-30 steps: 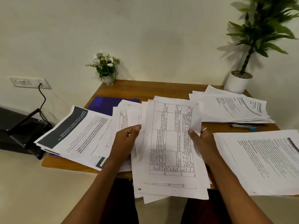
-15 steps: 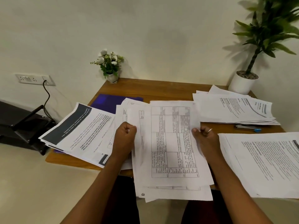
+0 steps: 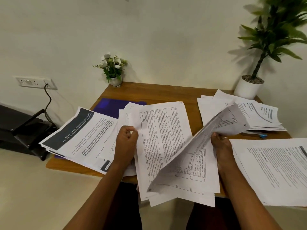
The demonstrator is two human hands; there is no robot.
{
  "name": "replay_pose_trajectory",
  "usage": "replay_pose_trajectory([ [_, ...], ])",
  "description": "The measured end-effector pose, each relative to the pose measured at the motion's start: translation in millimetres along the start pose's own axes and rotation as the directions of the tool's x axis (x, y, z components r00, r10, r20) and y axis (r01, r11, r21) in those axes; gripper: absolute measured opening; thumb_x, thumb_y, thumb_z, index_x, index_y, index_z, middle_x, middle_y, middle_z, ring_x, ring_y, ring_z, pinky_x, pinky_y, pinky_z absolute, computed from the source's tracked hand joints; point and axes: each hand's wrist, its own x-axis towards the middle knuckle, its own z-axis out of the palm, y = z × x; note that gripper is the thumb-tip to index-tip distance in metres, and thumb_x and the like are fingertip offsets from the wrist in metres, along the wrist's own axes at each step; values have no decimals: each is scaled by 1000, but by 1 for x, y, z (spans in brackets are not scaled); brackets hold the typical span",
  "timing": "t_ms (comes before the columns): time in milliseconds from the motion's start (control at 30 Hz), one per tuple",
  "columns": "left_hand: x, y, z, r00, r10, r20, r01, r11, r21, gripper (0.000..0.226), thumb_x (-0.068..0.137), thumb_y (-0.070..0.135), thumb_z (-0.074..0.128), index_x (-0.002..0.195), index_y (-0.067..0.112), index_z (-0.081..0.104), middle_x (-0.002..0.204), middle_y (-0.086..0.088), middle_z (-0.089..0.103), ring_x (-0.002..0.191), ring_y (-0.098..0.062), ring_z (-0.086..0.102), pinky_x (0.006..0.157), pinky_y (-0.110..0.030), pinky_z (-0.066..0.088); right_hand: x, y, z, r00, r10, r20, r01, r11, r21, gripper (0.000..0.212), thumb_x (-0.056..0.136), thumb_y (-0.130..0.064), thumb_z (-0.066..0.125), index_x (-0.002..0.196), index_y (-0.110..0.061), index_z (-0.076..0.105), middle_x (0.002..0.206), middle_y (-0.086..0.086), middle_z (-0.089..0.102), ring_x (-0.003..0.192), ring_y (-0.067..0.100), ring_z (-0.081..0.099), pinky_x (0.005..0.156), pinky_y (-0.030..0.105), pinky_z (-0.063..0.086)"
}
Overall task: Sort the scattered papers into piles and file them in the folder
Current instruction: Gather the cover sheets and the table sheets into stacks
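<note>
A stack of table-printed sheets (image 3: pixel 164 143) lies in the middle of the wooden desk (image 3: pixel 159 93), overhanging its near edge. My left hand (image 3: pixel 126 141) pinches the stack's left edge. My right hand (image 3: pixel 221 145) grips one table sheet (image 3: pixel 209 138), lifted and curled up to the right. A pile with a dark header band (image 3: pixel 79 138) lies at the left. Another text pile (image 3: pixel 272 170) lies at the right, and a third pile (image 3: pixel 239 113) sits at the back right. The purple folder (image 3: pixel 109 107) lies behind, partly under papers.
A small flower pot (image 3: pixel 114 80) stands at the desk's back left corner and a large potted plant (image 3: pixel 249 87) at the back right. A pen (image 3: pixel 255 134) lies by the back right pile. A black device (image 3: pixel 21 128) sits left of the desk under a wall socket (image 3: pixel 34 83).
My right hand has lifted the top table sheet off the stack and swung it up to the right. My left hand has stayed at the stack's left edge.
</note>
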Motion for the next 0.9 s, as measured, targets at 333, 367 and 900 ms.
replay_pose_trajectory([
  [333,2,-3,1,1000,19,-3,-19,1000,19,18,101,21,59,117,29,53,118,-2,66,102,-20,68,72,-20,57,8,3,4,1000,-17,18,19,994,-107,102,36,-64,97,118,-12,63,98,-6,79,89,14,75,69,24,59],
  [367,1,-1,2,999,43,12,-43,999,16,25,101,20,59,123,30,51,127,3,63,104,-16,68,71,-19,58,9,5,6,1000,-10,30,14,992,-124,94,44,-56,98,118,-10,64,101,-2,79,92,17,76,70,26,60],
  [900,-8,4,1,975,82,208,-65,994,-89,12,100,28,62,103,30,74,108,22,73,103,6,66,76,-5,51,9,12,12,998,44,-51,-60,923,-380,21,86,-15,79,104,-7,72,94,3,79,91,21,76,80,34,62],
])
